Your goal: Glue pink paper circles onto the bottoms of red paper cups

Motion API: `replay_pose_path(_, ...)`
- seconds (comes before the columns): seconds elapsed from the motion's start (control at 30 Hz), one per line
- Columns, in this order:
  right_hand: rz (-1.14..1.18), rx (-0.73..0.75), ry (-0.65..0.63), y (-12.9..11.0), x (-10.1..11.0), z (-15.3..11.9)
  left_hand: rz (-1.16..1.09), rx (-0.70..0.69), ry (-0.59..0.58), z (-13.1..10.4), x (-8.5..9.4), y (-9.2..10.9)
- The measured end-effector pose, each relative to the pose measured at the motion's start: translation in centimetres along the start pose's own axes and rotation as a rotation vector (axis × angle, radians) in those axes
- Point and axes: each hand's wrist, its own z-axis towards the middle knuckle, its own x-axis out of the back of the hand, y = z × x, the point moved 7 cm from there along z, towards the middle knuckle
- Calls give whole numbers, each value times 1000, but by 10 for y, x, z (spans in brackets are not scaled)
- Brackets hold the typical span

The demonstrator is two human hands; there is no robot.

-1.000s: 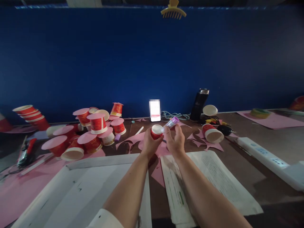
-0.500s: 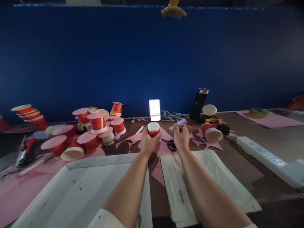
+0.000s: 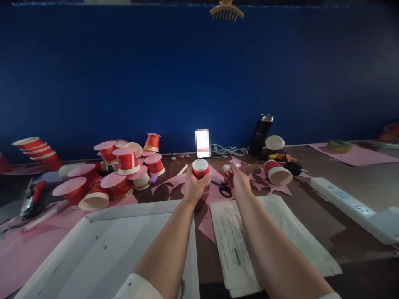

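A red paper cup (image 3: 200, 166), its white round end facing up, is wrapped in the fingers of my left hand (image 3: 195, 186). Just to the right, my right hand (image 3: 238, 180) is closed on a glue stick (image 3: 232, 166), whose whitish end points left toward the cup. Black-handled scissors (image 3: 225, 189) lie on pink paper (image 3: 213, 197) between my hands. Left of the cup, a pink-topped red cup (image 3: 155, 165) stands among several others, with a small purple cap (image 3: 153, 179) beside it.
A white box lid (image 3: 102, 249) and a printed sheet (image 3: 230, 249) lie in front. A lit phone (image 3: 203, 143) stands against the blue partition. Right are a black bottle (image 3: 261, 135), a tipped cup (image 3: 278, 172) and a power strip (image 3: 346, 203). Stacked cups (image 3: 39, 151) lean far left.
My right hand has turned, swinging the glue stick so its whitish end now points left and up; before, its purple end pointed up and right. My left hand still holds the cup.
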Motion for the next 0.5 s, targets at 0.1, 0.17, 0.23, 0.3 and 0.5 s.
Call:
replay_pose_path(0.1,20,6,1,-1,-1,-3,0,11,-20,-1,-1,0)
replay_pose_path(0.17,24,9,2,-1,-1,-4,6,-5,-43,-2,-3,0)
replay_pose_path(0.23,23,12,1,-1,-2,-5,47,-65,-35,-2,-4,2)
replay_pose_path(0.3,17,17,0,-1,-3,-6,126,-139,21,-1,-1,3)
replay_pose_path(0.5,-21,40,-2,-1,-4,-9,252,-207,305,12,32,-3)
